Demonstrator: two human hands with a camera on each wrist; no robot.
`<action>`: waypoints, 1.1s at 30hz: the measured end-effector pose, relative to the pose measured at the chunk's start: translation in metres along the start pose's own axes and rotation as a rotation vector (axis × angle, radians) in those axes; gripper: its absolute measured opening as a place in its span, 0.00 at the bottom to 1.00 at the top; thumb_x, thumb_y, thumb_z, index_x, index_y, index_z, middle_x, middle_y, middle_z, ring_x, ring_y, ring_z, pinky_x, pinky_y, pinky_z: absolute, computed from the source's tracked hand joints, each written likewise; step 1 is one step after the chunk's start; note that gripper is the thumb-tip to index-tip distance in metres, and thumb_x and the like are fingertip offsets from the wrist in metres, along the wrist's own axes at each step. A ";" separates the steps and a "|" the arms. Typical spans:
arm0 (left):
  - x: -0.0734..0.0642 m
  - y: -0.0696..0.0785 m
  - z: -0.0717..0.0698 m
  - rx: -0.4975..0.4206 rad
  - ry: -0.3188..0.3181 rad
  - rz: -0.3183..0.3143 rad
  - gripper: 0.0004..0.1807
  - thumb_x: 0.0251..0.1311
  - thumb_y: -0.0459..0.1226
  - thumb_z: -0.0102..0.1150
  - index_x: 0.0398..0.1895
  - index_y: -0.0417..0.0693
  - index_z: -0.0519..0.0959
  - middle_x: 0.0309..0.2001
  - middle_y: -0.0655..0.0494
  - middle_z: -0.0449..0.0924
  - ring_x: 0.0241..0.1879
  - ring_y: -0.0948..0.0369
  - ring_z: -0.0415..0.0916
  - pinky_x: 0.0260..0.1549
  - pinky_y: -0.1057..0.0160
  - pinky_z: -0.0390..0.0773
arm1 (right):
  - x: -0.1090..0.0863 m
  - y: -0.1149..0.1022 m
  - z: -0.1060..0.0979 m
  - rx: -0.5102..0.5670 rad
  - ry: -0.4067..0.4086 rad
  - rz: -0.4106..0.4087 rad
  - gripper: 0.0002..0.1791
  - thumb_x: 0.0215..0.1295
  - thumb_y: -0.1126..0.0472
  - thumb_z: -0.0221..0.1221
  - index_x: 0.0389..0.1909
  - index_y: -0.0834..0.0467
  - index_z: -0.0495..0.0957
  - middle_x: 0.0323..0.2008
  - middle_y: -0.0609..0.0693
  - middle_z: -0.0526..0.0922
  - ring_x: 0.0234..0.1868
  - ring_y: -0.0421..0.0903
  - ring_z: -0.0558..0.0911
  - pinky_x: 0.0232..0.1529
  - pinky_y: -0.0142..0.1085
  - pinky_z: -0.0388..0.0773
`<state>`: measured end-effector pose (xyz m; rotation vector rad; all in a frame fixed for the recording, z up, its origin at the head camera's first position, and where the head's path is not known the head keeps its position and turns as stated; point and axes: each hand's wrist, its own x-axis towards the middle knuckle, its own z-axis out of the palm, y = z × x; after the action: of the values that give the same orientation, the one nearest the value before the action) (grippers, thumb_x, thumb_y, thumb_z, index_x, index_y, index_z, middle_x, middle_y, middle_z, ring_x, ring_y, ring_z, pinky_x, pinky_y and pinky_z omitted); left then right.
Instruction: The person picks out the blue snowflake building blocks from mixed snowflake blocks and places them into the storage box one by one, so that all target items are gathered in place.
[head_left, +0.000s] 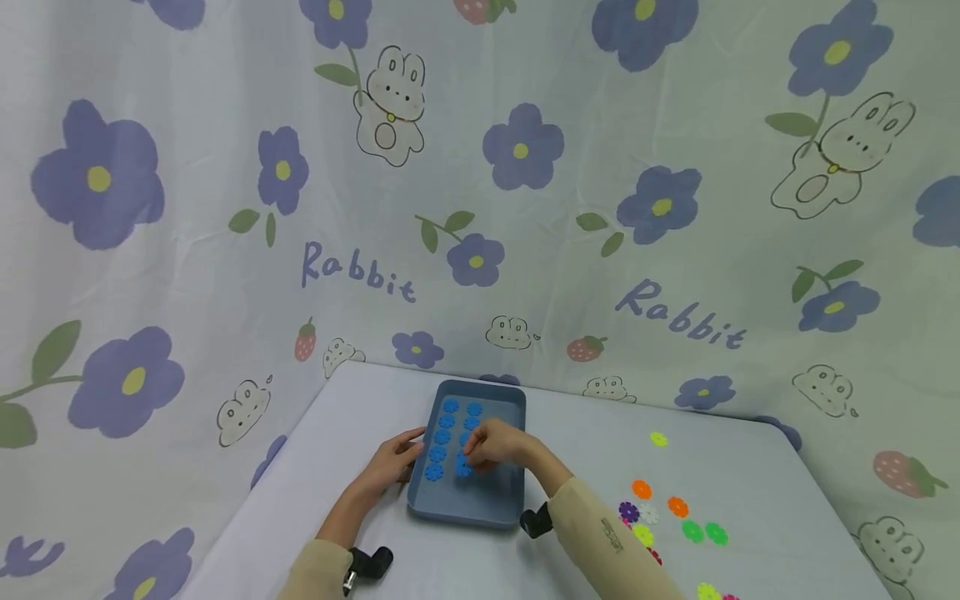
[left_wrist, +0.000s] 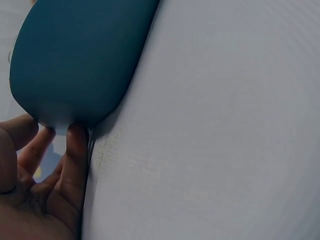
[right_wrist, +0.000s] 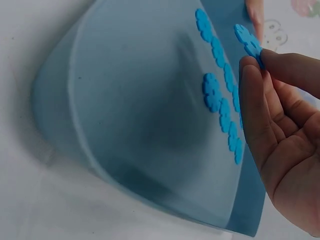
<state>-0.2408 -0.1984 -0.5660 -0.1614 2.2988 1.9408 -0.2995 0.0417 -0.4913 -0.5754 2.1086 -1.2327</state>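
Observation:
A grey-blue tray [head_left: 468, 503] lies on the white table, holding two columns of blue flower-shaped plastic discs [head_left: 442, 437]. My left hand [head_left: 393, 463] is at the tray's left side; in the left wrist view its fingertips touch the outer wall of the tray [left_wrist: 85, 60]. Above the right column, my right hand [head_left: 497, 444] pinches another blue flower-shaped disc [right_wrist: 245, 39] between thumb and index finger. That disc is tilted up, over the tray floor [right_wrist: 130, 100]. From the head view, my right hand covers part of the right column.
Loose flower-shaped discs lie right of the tray: orange [head_left: 641, 489], purple [head_left: 628, 512], white [head_left: 649, 514], green [head_left: 716, 533], and yellow [head_left: 658, 439], with several more close to my right sleeve [head_left: 600, 533]. A patterned curtain [head_left: 525, 250] hangs behind the table.

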 end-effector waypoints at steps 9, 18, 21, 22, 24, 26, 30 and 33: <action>0.001 -0.002 0.001 0.009 0.006 0.008 0.26 0.70 0.44 0.54 0.69 0.47 0.68 0.51 0.46 0.77 0.41 0.55 0.77 0.34 0.58 0.78 | 0.011 0.011 -0.003 0.024 -0.016 0.016 0.04 0.59 0.73 0.64 0.35 0.70 0.81 0.28 0.54 0.84 0.25 0.44 0.82 0.32 0.39 0.83; -0.002 -0.002 0.001 0.012 -0.017 0.026 0.27 0.71 0.44 0.52 0.70 0.44 0.66 0.51 0.43 0.76 0.42 0.54 0.77 0.34 0.58 0.79 | 0.018 0.026 -0.006 0.014 -0.014 0.046 0.05 0.56 0.72 0.67 0.33 0.68 0.82 0.27 0.53 0.83 0.25 0.44 0.81 0.31 0.37 0.82; -0.002 -0.001 0.001 0.009 -0.025 0.026 0.27 0.72 0.44 0.52 0.70 0.44 0.66 0.51 0.43 0.76 0.42 0.54 0.77 0.34 0.58 0.79 | 0.018 0.030 -0.006 0.012 -0.009 0.045 0.05 0.55 0.72 0.67 0.33 0.68 0.82 0.27 0.53 0.83 0.25 0.44 0.81 0.31 0.37 0.82; -0.002 -0.001 0.001 0.009 -0.024 0.027 0.27 0.72 0.44 0.52 0.70 0.44 0.66 0.51 0.43 0.76 0.41 0.54 0.77 0.34 0.58 0.79 | 0.018 0.030 -0.006 0.010 -0.004 0.047 0.05 0.54 0.72 0.68 0.32 0.68 0.82 0.27 0.53 0.83 0.25 0.44 0.81 0.31 0.38 0.82; -0.001 -0.001 0.001 0.005 -0.019 0.023 0.26 0.72 0.43 0.52 0.70 0.45 0.67 0.50 0.44 0.77 0.41 0.55 0.77 0.34 0.58 0.79 | 0.019 0.031 -0.006 0.003 0.007 0.052 0.05 0.54 0.71 0.68 0.31 0.67 0.83 0.26 0.53 0.84 0.25 0.44 0.81 0.30 0.37 0.82; 0.000 0.000 0.001 0.001 -0.010 0.018 0.26 0.71 0.42 0.52 0.69 0.46 0.68 0.49 0.46 0.77 0.40 0.55 0.77 0.33 0.58 0.79 | 0.019 0.031 -0.005 -0.011 0.021 0.061 0.05 0.53 0.71 0.69 0.30 0.66 0.83 0.26 0.52 0.84 0.24 0.44 0.81 0.30 0.37 0.82; 0.001 0.000 0.001 0.001 0.001 0.021 0.26 0.71 0.42 0.53 0.69 0.45 0.68 0.49 0.46 0.78 0.40 0.56 0.77 0.33 0.58 0.79 | 0.021 0.029 -0.004 -0.052 0.043 0.083 0.04 0.53 0.70 0.69 0.28 0.63 0.84 0.25 0.52 0.84 0.23 0.43 0.81 0.29 0.37 0.81; 0.001 -0.001 0.001 0.000 0.008 0.018 0.26 0.71 0.42 0.53 0.69 0.44 0.68 0.49 0.46 0.78 0.40 0.56 0.77 0.32 0.58 0.79 | 0.023 0.028 -0.003 -0.075 0.050 0.092 0.04 0.53 0.70 0.70 0.26 0.61 0.83 0.24 0.51 0.84 0.23 0.43 0.80 0.28 0.37 0.81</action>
<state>-0.2417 -0.1980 -0.5674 -0.1499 2.3126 1.9525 -0.3197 0.0418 -0.5212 -0.4787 2.2053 -1.1321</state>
